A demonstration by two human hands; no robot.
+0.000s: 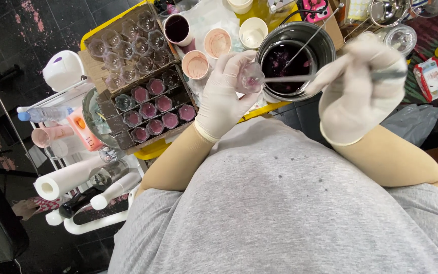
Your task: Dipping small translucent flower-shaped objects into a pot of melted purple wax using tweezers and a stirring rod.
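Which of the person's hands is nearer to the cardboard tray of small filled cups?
Left. The left hand, holding a small clear cup, is just right of the cardboard tray. The right hand, holding a spoon, is farther right, beyond the dark pot.

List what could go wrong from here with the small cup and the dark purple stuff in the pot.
1. The left hand holds the small clear cup beside the pot, not over it, so drips off the spoon in the right hand could land on the grey shirt.
2. The filled cups sit close by the left arm; a nudge might tip them.
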